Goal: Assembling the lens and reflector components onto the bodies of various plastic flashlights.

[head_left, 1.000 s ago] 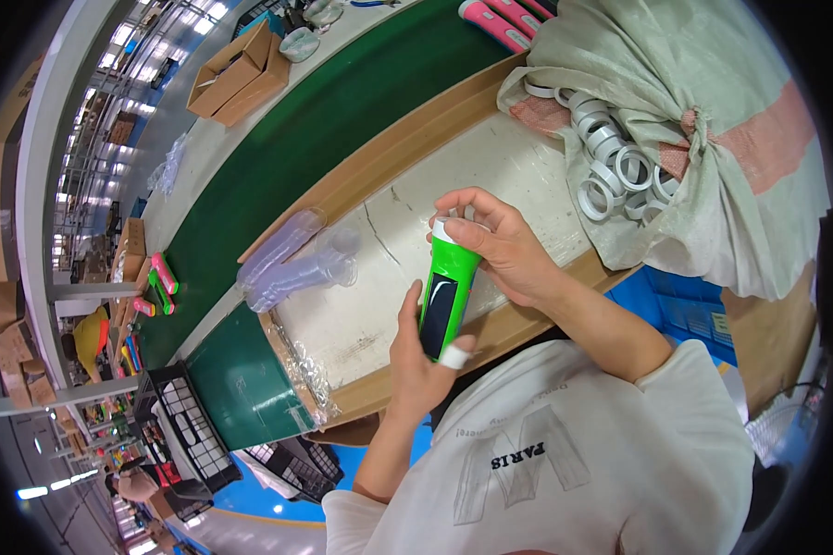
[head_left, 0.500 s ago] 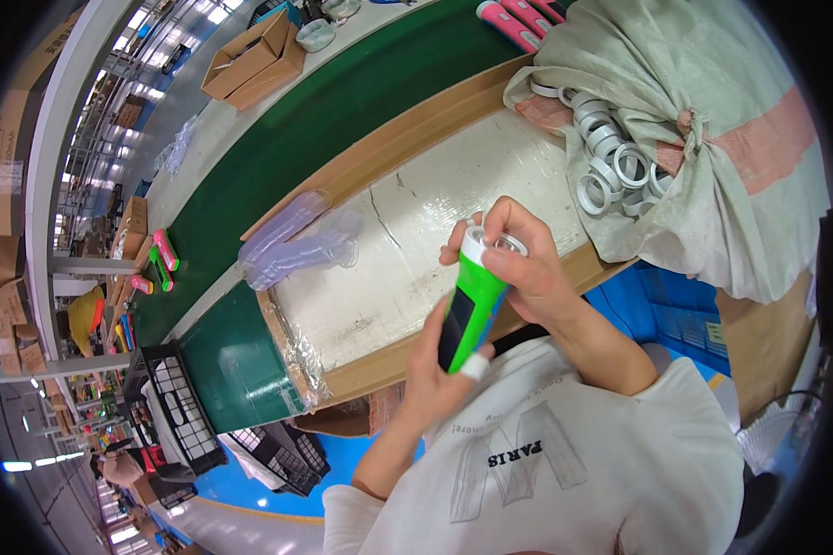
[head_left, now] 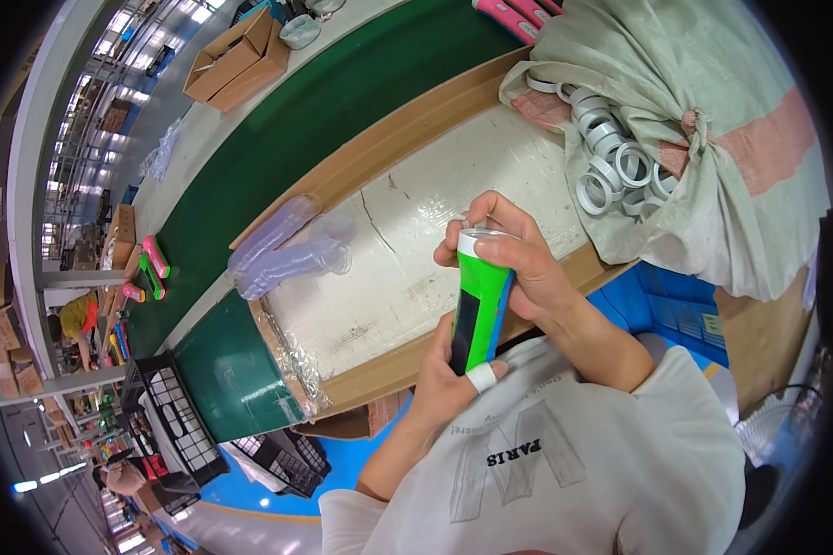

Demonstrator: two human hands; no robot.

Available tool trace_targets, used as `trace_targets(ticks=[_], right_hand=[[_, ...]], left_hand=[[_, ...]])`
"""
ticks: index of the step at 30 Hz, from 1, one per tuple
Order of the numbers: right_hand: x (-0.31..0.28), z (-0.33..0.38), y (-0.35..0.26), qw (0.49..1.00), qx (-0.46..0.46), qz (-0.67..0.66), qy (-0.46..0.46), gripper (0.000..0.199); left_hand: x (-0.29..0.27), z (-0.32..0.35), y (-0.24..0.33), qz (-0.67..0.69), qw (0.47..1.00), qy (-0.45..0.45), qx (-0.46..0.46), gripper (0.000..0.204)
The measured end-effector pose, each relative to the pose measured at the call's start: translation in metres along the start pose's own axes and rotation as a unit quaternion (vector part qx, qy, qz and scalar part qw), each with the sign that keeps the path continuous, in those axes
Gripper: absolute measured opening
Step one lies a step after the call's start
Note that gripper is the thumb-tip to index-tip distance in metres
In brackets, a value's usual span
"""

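The left hand [head_left: 441, 387] grips the green torch [head_left: 481, 310] low; the right hand [head_left: 526, 270] has its fingers around the white ring [head_left: 469, 243] on top. The torch is above the tray's [head_left: 407, 217] near edge. The step seems to be fitting the ring; next move probably calls for even pressure.

Free room crosses the cardboard-rimmed tray [head_left: 426, 190] between 2 clear plastic stacks [head_left: 293, 262] at left and the sack [head_left: 643, 83] at right.
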State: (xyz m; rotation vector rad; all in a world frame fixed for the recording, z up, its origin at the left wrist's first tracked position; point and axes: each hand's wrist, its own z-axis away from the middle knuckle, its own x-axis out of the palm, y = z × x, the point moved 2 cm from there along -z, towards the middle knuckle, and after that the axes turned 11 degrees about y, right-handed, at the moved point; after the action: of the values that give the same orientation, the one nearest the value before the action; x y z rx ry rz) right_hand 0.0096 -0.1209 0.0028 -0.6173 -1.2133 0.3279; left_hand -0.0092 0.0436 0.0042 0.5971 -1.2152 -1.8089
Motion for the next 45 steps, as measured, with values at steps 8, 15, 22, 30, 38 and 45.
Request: trace_targets(ticks=[8,15,22,30,38,45], right_hand=[[-0.002,0.005,0.006,0.964,0.024,-0.228,-0.131,0.026],[-0.01,0.012,-0.006,0.989,-0.093,0.108,0.029,0.029],[-0.035,0.004,-0.02,0.993,0.044,0.098,0.043,0.047],[-0.023,-0.011,-0.015,0.999,-0.012,0.045,0.004,0.046],[-0.016,-0.015,-0.01,0.989,0.032,-0.101,-0.103,0.052],[0.001,-0.004,-0.011,0.996,0.009,-0.034,-0.085,0.041]], left_hand=[[0.014,0.02,-0.005,0.383,0.892,-0.179,-0.163,0.074],[-0.006,-0.012,-0.008,-0.259,0.928,0.044,0.262,0.068],[-0.015,-0.027,-0.012,0.362,0.906,-0.157,-0.153,0.061],[0.01,-0.024,0.012,-0.131,0.984,0.044,0.108,0.075],[0.011,-0.02,-0.003,0.327,0.894,-0.239,-0.189,0.053],[0.013,0.0,0.0,0.253,0.937,-0.174,-0.166,0.053]])
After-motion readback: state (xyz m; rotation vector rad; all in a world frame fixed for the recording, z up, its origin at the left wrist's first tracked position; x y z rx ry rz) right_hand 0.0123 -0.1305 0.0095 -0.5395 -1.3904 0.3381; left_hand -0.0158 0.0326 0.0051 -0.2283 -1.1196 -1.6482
